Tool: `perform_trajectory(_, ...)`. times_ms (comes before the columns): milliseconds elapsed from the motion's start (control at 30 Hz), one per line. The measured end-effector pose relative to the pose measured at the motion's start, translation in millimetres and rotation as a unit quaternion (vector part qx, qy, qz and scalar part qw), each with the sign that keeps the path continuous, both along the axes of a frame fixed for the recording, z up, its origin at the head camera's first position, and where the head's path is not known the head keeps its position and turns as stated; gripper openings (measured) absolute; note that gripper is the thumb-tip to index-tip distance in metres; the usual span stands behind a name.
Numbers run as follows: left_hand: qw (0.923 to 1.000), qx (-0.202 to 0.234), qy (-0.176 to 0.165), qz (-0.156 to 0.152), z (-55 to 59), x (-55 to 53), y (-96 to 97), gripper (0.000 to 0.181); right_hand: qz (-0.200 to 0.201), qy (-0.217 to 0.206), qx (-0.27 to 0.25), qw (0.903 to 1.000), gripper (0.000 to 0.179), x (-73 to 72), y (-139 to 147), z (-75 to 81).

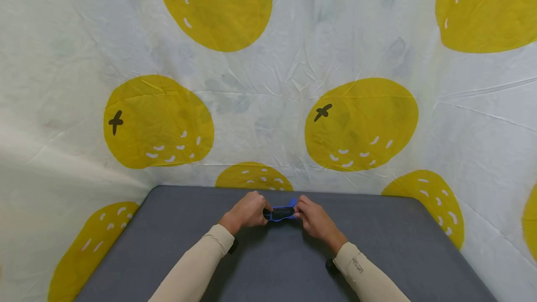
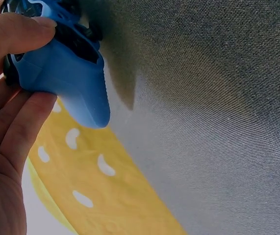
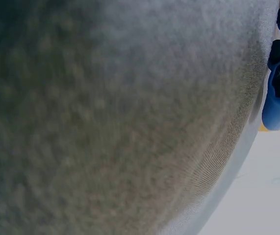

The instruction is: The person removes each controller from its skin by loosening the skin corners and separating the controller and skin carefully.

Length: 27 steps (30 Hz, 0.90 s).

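Both hands hold a game controller [image 1: 282,214] above the far part of the table, black with a blue cover around it. At its left end, the left hand [image 1: 250,209] grips it between thumb and fingers. In the left wrist view, the thumb lies on the blue cover [image 2: 73,78] near an opening with black parts inside, and the fingers are behind a handle. My right hand [image 1: 315,220] pinches the right end. Only a fingertip and part of the controller [image 3: 275,112], with black buttons and a stick, appear in the right wrist view.
The dark grey table [image 1: 268,264] spreads under both arms, its far edge close behind the controller. A white curtain [image 1: 260,120] printed with yellow fruit hangs behind and beside it. Both forearms wear light sleeves [image 1: 189,267], with dark straps at the wrists.
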<state>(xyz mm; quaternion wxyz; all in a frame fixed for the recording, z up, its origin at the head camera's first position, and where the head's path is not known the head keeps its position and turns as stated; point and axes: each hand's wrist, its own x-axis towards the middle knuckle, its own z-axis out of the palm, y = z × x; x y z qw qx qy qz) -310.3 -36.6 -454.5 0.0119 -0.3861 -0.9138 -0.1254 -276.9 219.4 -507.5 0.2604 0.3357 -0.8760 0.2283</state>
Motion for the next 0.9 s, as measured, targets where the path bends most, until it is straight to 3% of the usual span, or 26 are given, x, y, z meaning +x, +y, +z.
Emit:
perform_trajectory(200,1.0,0.004,0.001,0.0,-1.5,0.1,-0.6,0.029,-0.014,0.003,0.068,0.9976,0.019,2.5,4.2,3.2)
perform_trajectory(433,0.9999,0.005,-0.015,0.006,-2.4,-0.6,-3.6,0.028,0.005,0.011,0.105,0.9944,0.023,3.6,16.9,3.2)
perform_trajectory(633,0.9996,0.007,-0.026,0.007,-2.2,-0.2,-6.9,0.029,0.011,-0.028,0.122,0.9921,0.024,3.8,26.2,1.9)
perform_trajectory(767,0.9996,0.01,-0.025,0.001,-2.1,-0.5,-6.4,0.029,0.012,-0.063,0.109,0.9919,0.02,4.3,26.9,1.8)
perform_trajectory(900,0.9996,0.009,-0.026,-0.003,-3.1,0.8,-5.7,0.029,0.02,-0.108,0.024,0.9936,0.014,7.8,26.3,2.5)
